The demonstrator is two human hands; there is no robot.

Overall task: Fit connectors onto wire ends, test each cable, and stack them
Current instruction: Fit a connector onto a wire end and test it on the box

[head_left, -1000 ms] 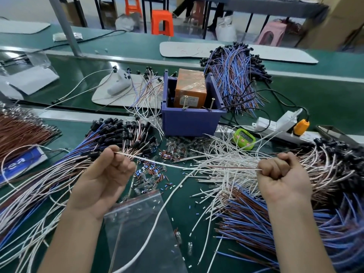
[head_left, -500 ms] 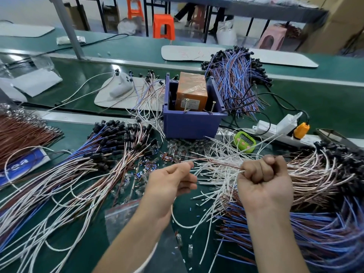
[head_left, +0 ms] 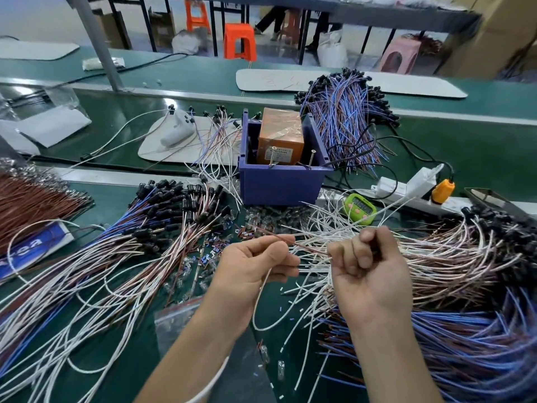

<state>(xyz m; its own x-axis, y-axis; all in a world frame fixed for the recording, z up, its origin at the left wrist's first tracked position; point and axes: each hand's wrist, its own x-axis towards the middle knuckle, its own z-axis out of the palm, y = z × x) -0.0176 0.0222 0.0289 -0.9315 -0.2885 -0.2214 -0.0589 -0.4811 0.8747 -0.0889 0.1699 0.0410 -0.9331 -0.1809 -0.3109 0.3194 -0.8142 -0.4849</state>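
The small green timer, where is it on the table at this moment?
The green timer lies right of centre in the head view, between the blue bin and the white power strip, just beyond the right hand.

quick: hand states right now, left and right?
Left hand: closed, pinching the brown wire.
Right hand: closed in a fist round that wire's other end.

Purple bin (head_left: 279,184) straight beyond the left-hand fingers (head_left: 263,246), well apart; orange film-wrapped box (head_left: 280,138) standing inside it. Green timer (head_left: 359,210) just beyond the right-hand fingers (head_left: 364,242), on the green bench (head_left: 465,146). White power strip (head_left: 406,190) with orange plug (head_left: 443,191) farther right. Clear zip bag (head_left: 171,321) flat, nearer than the left-hand fingers. White handheld controller (head_left: 178,129) on pale mat (head_left: 157,149), far beyond and left. Orange stools (head_left: 239,40) behind.
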